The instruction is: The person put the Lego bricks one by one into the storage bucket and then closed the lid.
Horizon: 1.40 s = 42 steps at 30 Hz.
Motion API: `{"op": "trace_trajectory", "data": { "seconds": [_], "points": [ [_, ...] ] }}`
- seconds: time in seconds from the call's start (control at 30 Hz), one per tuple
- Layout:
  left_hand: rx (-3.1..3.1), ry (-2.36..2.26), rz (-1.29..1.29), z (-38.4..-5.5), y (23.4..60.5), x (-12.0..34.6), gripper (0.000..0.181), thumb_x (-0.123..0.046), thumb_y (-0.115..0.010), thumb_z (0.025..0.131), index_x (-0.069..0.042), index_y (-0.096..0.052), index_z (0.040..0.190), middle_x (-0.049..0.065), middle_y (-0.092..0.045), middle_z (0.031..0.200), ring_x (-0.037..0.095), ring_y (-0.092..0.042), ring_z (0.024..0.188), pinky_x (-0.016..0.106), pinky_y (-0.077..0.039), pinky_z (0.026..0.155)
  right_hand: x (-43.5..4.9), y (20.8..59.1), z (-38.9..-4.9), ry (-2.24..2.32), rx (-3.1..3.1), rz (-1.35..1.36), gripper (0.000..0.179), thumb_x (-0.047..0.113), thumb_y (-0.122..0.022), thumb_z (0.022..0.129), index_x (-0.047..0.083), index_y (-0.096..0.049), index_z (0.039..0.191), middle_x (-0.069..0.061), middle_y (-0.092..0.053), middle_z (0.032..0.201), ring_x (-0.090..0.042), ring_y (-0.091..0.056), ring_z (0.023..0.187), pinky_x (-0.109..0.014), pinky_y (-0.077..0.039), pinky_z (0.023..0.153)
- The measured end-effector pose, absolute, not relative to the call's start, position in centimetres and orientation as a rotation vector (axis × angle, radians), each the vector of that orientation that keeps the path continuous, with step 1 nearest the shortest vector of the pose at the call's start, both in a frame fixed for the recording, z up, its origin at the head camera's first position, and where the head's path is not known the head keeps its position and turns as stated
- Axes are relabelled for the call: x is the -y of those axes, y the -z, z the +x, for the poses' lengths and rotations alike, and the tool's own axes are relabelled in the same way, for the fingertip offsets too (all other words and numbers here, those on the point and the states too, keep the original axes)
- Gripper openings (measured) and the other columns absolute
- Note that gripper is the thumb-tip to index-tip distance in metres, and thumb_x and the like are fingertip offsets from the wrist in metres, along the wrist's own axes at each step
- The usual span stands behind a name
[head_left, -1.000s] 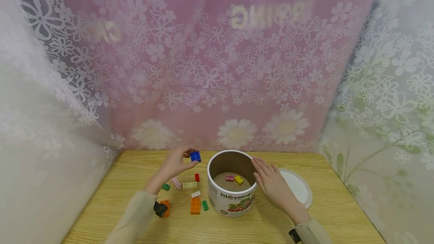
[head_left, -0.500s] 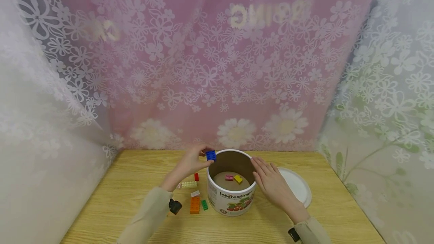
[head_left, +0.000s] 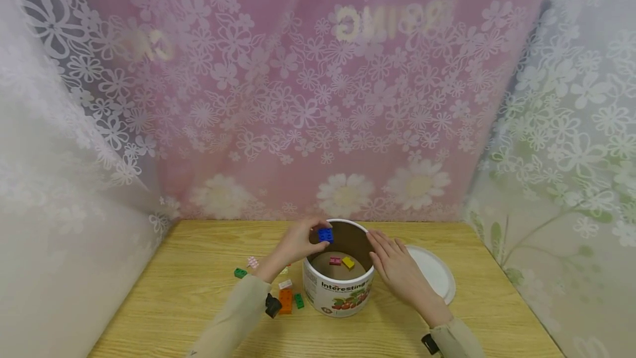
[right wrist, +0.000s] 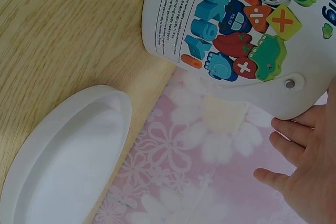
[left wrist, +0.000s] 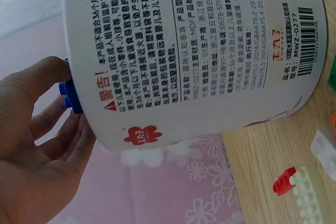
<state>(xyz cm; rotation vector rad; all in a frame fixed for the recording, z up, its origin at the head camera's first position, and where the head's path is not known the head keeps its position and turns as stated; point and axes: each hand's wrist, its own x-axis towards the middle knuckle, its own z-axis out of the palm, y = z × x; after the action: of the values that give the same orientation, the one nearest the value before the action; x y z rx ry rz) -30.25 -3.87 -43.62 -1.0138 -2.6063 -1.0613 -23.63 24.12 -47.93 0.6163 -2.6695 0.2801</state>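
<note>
Between the thumb and fingers of my left hand (head_left: 298,241) a blue toy brick (head_left: 325,235) is pinched, over the left part of the mouth of a white round bucket (head_left: 338,297). The left wrist view shows the brick (left wrist: 70,96) partly hidden behind the bucket's printed side (left wrist: 199,51). Inside, a pink brick (head_left: 335,261) and a yellow brick (head_left: 348,263) lie on the bottom. My right hand (head_left: 397,267) rests with straight fingers on the bucket's right rim; in the right wrist view its fingertips are at the bucket wall (right wrist: 231,35).
Left of the bucket lie an orange brick (head_left: 285,301), green bricks (head_left: 240,273), a white brick (head_left: 285,284) and a pink-and-white one (head_left: 253,262). A red brick (left wrist: 284,181) and a pale yellow one (left wrist: 311,198) are nearby. The white lid (head_left: 437,275) lies right of the bucket.
My left hand has carried the blue brick rightward, from beside the bucket to over its opening. My right hand has stayed at the rim.
</note>
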Motion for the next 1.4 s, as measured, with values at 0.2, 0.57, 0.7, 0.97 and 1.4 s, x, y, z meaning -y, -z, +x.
{"op": "trace_trajectory", "data": {
  "seconds": [0.2, 0.57, 0.7, 0.97, 1.4],
  "points": [
    [2.653, 1.004, -1.012, -30.5, 44.3, 2.9, 0.036, -0.017, -0.080, 0.089, -0.013, -0.069, 0.122, 0.006, -0.069, 0.117, 0.021, -0.065, 0.100, 0.038, -0.056, 0.087, -24.1, 47.8, -23.7, -0.271, 2.673, 0.618, 0.053, 0.033, -0.043, 0.110, 0.008, -0.040, 0.156, -0.011, -0.042, 0.158, -0.029, -0.038, 0.146, -0.057, -0.029, 0.119],
    [2.699, 0.996, -1.049, -30.6, 44.7, 1.1, 0.033, -0.015, -0.080, 0.089, -0.013, -0.070, 0.119, 0.002, -0.069, 0.113, 0.018, -0.063, 0.091, 0.027, -0.053, 0.077, -24.1, 48.1, -23.8, -0.231, 2.614, 0.642, 0.052, 0.025, -0.052, 0.106, 0.005, -0.044, 0.154, -0.012, -0.046, 0.156, -0.031, -0.043, 0.144, -0.059, -0.034, 0.115],
    [2.709, 0.957, -1.073, -30.5, 44.8, 0.7, 0.032, -0.015, -0.079, 0.090, -0.013, -0.070, 0.120, 0.002, -0.069, 0.117, 0.017, -0.064, 0.096, 0.028, -0.055, 0.081, -24.1, 48.2, -23.8, -0.220, 2.599, 0.647, 0.052, 0.024, -0.054, 0.105, 0.005, -0.044, 0.153, -0.013, -0.048, 0.154, -0.031, -0.044, 0.143, -0.059, -0.034, 0.115],
    [2.757, 0.888, -1.070, -30.7, 44.8, 0.2, 0.031, -0.014, -0.079, 0.090, -0.012, -0.070, 0.120, 0.002, -0.070, 0.118, 0.018, -0.065, 0.107, 0.030, -0.056, 0.089, -24.1, 48.2, -23.8, -0.220, 2.580, 0.659, 0.050, 0.030, -0.046, 0.109, 0.004, -0.045, 0.152, -0.014, -0.049, 0.153, -0.031, -0.045, 0.142, -0.060, -0.035, 0.114],
    [2.644, 1.160, -0.995, -30.8, 44.9, 0.6, 0.028, -0.015, -0.071, 0.096, -0.008, -0.068, 0.124, 0.006, -0.070, 0.120, 0.023, -0.066, 0.110, 0.038, -0.055, 0.095, -24.0, 48.1, -23.6, -0.270, 2.605, 0.633, 0.050, 0.030, -0.046, 0.109, 0.005, -0.045, 0.153, -0.012, -0.047, 0.155, -0.031, -0.043, 0.143, -0.059, -0.032, 0.117]
  ]
}}
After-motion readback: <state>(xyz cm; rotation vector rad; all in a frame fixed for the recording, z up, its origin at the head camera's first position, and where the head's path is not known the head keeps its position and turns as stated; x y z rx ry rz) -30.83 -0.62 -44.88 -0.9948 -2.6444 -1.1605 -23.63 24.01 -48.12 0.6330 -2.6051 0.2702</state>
